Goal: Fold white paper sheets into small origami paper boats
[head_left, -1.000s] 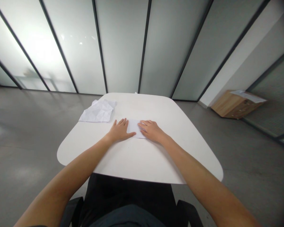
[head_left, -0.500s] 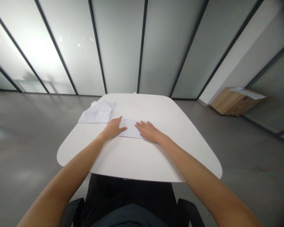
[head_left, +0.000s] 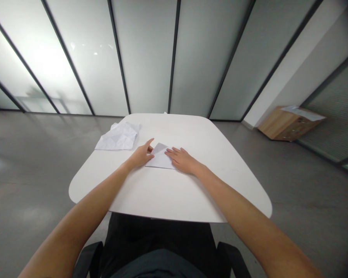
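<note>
A folded sheet of white paper (head_left: 160,159) lies on the table in front of me, its upper left edge now slanting up to a point. My left hand (head_left: 142,154) is at that slanted edge, thumb and curled fingers on the paper while the index finger sticks up. Flat on the paper's right part rests my right hand (head_left: 183,160), fingers stretched out, hiding that end of the sheet.
The white table (head_left: 174,197) has rounded corners. At its left edge lies a creased pile of white paper (head_left: 118,137). Beyond stand frosted glass panels (head_left: 146,58). A wooden cabinet (head_left: 287,123) is on the floor at right. Black chair armrests flank my lap.
The paper's upper left corner has been turned over, so its left side changed from square to slanted. My left index finger has lifted and the other fingers have curled. My right hand stays put.
</note>
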`<state>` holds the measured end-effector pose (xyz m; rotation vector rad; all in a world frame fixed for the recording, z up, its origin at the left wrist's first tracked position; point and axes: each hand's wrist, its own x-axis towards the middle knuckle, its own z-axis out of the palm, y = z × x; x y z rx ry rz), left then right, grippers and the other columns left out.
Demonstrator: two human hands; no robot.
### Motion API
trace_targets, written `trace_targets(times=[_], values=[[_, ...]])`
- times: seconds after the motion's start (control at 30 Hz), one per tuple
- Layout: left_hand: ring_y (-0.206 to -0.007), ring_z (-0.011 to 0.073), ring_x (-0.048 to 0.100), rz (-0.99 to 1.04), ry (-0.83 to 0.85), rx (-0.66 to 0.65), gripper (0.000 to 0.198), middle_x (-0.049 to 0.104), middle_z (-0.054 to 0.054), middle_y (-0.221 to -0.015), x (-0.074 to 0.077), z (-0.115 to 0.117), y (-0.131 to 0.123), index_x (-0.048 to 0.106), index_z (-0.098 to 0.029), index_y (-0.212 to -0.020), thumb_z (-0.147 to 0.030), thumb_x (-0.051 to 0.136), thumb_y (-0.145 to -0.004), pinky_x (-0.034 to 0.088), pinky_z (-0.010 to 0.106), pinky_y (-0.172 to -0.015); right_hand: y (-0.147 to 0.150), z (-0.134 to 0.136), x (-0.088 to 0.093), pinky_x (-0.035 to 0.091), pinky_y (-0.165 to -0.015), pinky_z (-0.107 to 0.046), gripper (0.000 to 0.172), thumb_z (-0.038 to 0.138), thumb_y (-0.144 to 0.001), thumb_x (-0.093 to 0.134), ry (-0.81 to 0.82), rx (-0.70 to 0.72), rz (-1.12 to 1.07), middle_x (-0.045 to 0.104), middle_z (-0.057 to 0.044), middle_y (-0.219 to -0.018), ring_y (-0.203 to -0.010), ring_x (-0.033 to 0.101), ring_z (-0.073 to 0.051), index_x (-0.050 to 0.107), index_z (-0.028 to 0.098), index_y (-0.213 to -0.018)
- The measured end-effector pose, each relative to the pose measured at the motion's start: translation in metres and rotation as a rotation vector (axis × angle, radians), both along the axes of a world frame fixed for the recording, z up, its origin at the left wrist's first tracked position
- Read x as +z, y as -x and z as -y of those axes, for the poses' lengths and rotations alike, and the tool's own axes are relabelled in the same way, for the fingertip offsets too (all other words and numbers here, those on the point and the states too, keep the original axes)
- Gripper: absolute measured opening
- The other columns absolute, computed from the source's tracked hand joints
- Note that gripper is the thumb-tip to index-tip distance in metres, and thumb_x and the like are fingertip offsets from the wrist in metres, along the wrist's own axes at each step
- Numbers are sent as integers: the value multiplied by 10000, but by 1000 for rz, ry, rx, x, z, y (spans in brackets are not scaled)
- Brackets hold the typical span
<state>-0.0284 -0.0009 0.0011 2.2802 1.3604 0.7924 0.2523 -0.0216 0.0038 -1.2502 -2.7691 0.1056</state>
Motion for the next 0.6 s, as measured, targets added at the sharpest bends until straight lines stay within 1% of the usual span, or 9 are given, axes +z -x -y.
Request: trace_targets(times=[0.03,0.1,0.17,0.27,0.37,0.47,0.6], values=[[-1009,208,682,-17,0,-22,811,723,55,-1122,1,1,-1,373,-208,-1577,-242,692,-832,523,353,-988,0,0,0,210,-1244,-596,591,265,-1009,353,-2,2,2,315,-55,-1675,-1555,262,-304,376,231,-1598],[-992,207,679,-74,-23,-74,577,729,46,-1103,5,3,-1,576,-240,-1441,-258,647,-869,521,337,-965,0,-1,-1,216,-1240,-601,584,264,-1014,346,-9,4,3,319,-59,-1673,-1551,271,-307,379,227,-1596],[-1000,211,671,-135,-63,-136,414,725,50,-1106,7,5,-1,691,-269,-1314,-274,600,-911,509,335,-962,0,-1,-2,225,-1235,-603,583,259,-1015,349,-18,8,3,322,-65,-1672,-1546,281,-311,377,225,-1596],[-1046,225,652,-178,-118,-211,375,706,80,-1130,9,8,-2,720,-266,-1292,-359,585,-955,482,355,-998,0,-1,-2,242,-1225,-613,565,250,-1014,364,-27,13,6,340,-79,-1664,-1542,289,-320,411,217,-1576],[-1074,240,636,-203,-135,-220,403,694,105,-1147,9,10,-4,744,-240,-1259,-466,558,-982,465,383,-1022,0,-1,-1,246,-1220,-624,535,245,-1017,370,-27,20,-4,367,-88,-1651,-1537,299,-326,462,214,-1544],[-1060,241,631,-232,-151,-197,388,698,99,-1122,9,11,-7,767,-245,-1211,-456,511,-1011,461,396,-1018,-2,-4,-1,256,-1215,-628,518,255,-1029,351,-17,26,-29,383,-89,-1643,-1530,317,-325,484,216,-1529],[-1053,247,624,-291,-223,-171,335,701,88,-1113,10,12,-10,770,-259,-1199,-420,574,-979,463,394,-1003,-6,-7,0,258,-1222,-596,512,289,-1034,376,1,32,-62,403,-84,-1632,-1526,327,-311,482,212,-1529]])
